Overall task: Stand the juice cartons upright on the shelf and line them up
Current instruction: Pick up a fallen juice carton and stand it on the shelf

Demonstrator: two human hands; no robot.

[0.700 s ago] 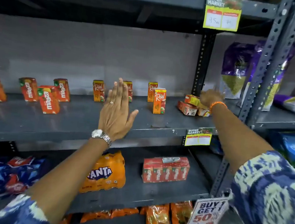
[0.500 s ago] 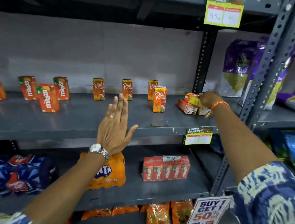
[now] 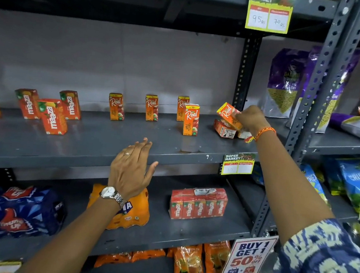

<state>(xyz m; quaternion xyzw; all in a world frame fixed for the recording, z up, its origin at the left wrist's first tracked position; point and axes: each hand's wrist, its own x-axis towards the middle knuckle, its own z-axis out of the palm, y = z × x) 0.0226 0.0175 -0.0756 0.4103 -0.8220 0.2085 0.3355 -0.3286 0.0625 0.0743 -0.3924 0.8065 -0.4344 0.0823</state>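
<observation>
1. On the grey metal shelf (image 3: 101,143), toward its right end beside the perforated upright, the right hand (image 3: 250,120) is closed around a small orange "Real" juice carton (image 3: 228,114), holding it tilted and lifted just above the cartons under it.
2. Below that carton lies a toppled orange-and-white carton (image 3: 223,129) flat on its side, with at least one more partly hidden behind the wrist; how many remain I cannot tell.
3. Four upright orange "Real" cartons already stand further left: three along the back (image 3: 151,107) and one nearer the front (image 3: 191,120), out of line with them.
4. The left hand (image 3: 132,171) hovers over the shelf's front edge, fingers spread, holding nothing.
5. To do this step well, I would rotate the held carton until its base is level, set it down upright near the front carton, label facing out, and let go only once it sits flat.
6. Risk, as I judge it: these narrow cartons tip easily, so a brushing wrist could topple neighbours.
</observation>
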